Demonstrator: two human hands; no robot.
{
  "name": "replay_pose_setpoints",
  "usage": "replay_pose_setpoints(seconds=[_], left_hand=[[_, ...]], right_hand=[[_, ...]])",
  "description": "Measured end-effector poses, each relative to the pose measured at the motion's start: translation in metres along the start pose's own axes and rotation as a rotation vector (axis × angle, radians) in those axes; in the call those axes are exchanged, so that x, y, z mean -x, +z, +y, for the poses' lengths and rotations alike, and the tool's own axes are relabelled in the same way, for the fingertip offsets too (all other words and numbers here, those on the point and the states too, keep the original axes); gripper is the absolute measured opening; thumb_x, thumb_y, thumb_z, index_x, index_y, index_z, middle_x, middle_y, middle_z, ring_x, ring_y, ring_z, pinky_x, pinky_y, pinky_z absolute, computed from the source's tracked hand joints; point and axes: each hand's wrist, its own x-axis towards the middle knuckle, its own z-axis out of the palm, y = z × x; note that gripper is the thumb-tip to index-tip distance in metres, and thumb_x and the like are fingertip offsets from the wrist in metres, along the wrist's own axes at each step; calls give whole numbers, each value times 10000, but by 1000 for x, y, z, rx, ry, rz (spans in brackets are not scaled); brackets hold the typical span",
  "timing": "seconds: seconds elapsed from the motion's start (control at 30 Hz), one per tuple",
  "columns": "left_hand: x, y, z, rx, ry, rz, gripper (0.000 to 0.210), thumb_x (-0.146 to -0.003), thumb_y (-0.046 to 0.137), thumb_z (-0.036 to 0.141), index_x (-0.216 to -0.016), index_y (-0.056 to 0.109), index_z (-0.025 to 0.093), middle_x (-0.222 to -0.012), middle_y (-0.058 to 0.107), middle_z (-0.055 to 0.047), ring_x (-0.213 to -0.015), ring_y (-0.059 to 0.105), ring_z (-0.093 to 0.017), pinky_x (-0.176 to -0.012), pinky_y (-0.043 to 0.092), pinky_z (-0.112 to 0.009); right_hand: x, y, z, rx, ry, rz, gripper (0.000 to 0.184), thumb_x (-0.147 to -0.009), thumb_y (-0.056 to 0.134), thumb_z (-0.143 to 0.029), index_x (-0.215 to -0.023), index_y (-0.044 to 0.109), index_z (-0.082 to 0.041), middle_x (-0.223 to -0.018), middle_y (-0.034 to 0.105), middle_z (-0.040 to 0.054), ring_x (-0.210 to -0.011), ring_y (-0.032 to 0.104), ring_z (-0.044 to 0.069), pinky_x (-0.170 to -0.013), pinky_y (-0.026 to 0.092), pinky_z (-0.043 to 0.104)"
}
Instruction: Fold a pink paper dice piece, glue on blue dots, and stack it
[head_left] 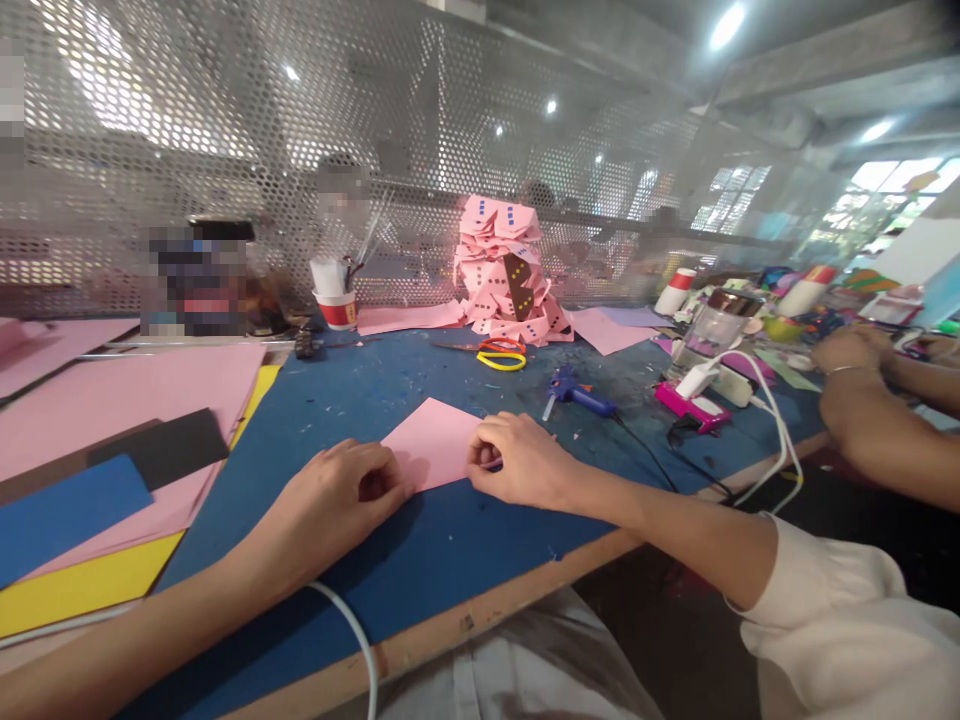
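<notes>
The left grip [337, 490] was narrow at the pink sheet's [431, 437] 7 o'clock corner; the right grip [529, 460] was curled narrow at its 4 o'clock edge. Pinch or mere contact could not be told. The pink sheet lay on the worktop [480, 530], at 2 o'clock from the left grip and between 9 and 10 from the right, both equally near; no long axis was evident. Beyond it: one model [510, 270] and one scissors [501, 365] at 1 o'clock, one glue gun [577, 393] at 2.
</notes>
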Motion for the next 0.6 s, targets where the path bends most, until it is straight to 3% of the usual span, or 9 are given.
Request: replay_pose_setpoints(seconds=[0.27, 0.6], left_hand=[[0, 0, 0, 0, -3, 0, 303, -889, 548, 453, -703, 580, 215, -703, 630, -6, -701, 564, -192, -661, 383, -306], [1, -1, 1, 13, -4, 3, 275, -878, 551, 434, -712, 585, 218, -718, 629, -11, -695, 566, -196, -666, 396, -311]], right_hand=[[3, 2, 0, 33, -32, 33, 64, -746, 671, -155, -760, 625, -197, -810, 677, -15, -796, 557, 157, -754, 359, 291], [8, -4, 10, 35, 30, 19, 73, -737, 674, -137, -762, 639, -197, -800, 661, -3, -784, 550, 160, -741, 383, 281]])
